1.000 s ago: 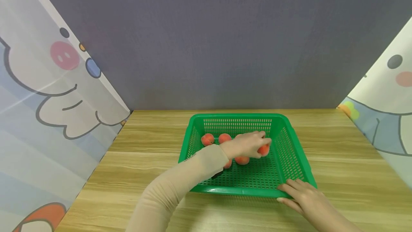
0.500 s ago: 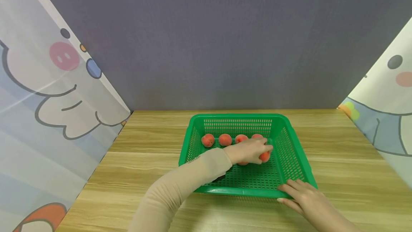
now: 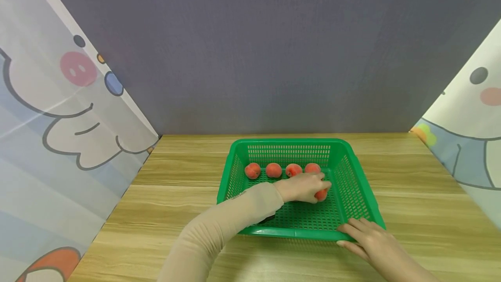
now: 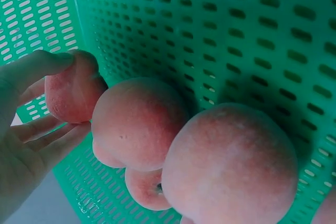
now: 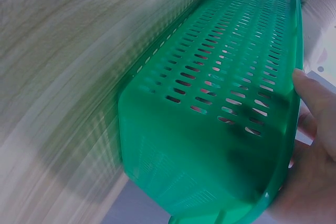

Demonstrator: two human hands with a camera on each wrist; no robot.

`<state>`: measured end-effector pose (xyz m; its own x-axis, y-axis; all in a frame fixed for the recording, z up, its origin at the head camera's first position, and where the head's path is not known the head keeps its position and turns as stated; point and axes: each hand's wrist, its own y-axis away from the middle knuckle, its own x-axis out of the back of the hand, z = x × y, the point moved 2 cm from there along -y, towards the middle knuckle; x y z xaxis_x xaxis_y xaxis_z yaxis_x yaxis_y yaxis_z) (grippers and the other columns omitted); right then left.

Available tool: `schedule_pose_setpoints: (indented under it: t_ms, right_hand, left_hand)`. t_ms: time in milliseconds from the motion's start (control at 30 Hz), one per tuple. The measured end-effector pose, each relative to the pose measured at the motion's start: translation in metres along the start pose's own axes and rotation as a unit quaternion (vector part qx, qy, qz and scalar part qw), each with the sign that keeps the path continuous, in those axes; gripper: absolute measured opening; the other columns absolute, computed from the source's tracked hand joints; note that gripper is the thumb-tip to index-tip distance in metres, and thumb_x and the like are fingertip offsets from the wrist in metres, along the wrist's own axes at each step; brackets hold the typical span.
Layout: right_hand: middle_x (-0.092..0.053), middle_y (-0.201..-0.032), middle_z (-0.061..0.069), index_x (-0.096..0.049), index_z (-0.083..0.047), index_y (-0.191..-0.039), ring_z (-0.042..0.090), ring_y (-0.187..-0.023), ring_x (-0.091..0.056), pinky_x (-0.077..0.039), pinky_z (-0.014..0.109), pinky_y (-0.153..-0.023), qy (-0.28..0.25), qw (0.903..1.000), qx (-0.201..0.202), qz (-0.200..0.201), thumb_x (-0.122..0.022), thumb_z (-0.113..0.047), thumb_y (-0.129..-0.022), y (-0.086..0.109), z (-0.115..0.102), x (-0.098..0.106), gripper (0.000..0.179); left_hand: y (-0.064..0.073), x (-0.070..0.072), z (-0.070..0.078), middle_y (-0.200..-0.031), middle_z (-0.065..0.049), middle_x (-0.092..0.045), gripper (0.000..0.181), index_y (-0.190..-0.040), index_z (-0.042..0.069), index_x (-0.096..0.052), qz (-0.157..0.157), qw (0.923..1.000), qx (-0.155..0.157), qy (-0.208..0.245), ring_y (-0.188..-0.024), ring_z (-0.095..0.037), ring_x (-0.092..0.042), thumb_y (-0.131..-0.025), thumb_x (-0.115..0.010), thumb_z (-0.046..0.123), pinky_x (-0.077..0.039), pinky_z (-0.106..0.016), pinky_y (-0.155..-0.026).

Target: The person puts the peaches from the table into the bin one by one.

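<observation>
My left hand (image 3: 305, 187) reaches into a green plastic basket (image 3: 295, 233) and holds a peach (image 3: 321, 195) at the fingertips. In the left wrist view the thumb lies on one side of that peach (image 4: 76, 87) and the other fingers on the far side and below. Several more peaches sit in the basket, among them a far-left peach (image 3: 252, 170) and a peach (image 3: 312, 168) just behind the left hand. The forearm hides part of the basket floor. My right hand (image 3: 369, 240) grips the basket's near right corner, thumb outside and fingers over the rim.
The basket stands on a wood-grain table (image 3: 176, 186). Behind the table rises a grey panel (image 3: 274, 55). Cartoon-printed sheets (image 3: 70, 121) flank both sides. A small dark object (image 3: 267, 219) shows partly beneath the left sleeve.
My left hand has moved the peach slightly toward the near side of the basket. The rear row of peaches has come into view behind it. The right hand stays on the rim.
</observation>
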<state>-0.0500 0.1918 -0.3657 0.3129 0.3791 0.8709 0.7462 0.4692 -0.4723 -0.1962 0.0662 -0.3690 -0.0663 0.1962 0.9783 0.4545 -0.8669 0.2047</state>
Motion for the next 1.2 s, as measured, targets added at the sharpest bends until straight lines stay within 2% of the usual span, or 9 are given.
schedule_pose_setpoints:
  t_ms: [267,600,1200]
  right_hand:
    - [-0.055,-0.087,-0.015,-0.062,-0.024,-0.088,0.009,-0.077,-0.055,-0.048,0.040,-0.068,-0.004,1.0000,0.000,-0.004,-0.070,-0.032,-0.070,0.001,0.002,-0.001,0.021]
    - [-0.057,-0.088,-0.012,-0.063,-0.024,-0.089,0.013,-0.078,-0.056,-0.048,0.041,-0.069,0.005,1.0000,0.000,-0.008,-0.070,-0.035,-0.070,0.002,0.004,-0.002,0.023]
    - [-0.056,-0.088,-0.012,-0.062,-0.024,-0.089,0.012,-0.078,-0.056,-0.048,0.042,-0.069,0.002,1.0000,-0.001,-0.008,-0.070,-0.035,-0.070,0.003,0.004,-0.002,0.023]
  left_hand:
    - [-0.002,-0.005,0.001,-0.103,0.003,-0.048,0.035,-0.114,0.023,-0.051,-0.010,0.9999,0.002,-0.002,-0.082,-0.005,-0.047,-0.081,-0.064,0.023,-0.038,-0.012,-0.059]
    - [-0.001,-0.008,0.001,-0.111,0.002,-0.049,0.042,-0.122,0.023,-0.049,-0.021,0.9997,0.006,-0.010,-0.087,-0.007,-0.050,-0.082,-0.063,0.025,-0.039,-0.011,-0.062]
    - [-0.001,-0.011,0.002,-0.113,0.003,-0.048,0.042,-0.122,0.025,-0.049,-0.035,0.9992,0.015,-0.010,-0.088,-0.008,-0.049,-0.082,-0.063,0.026,-0.039,-0.012,-0.063]
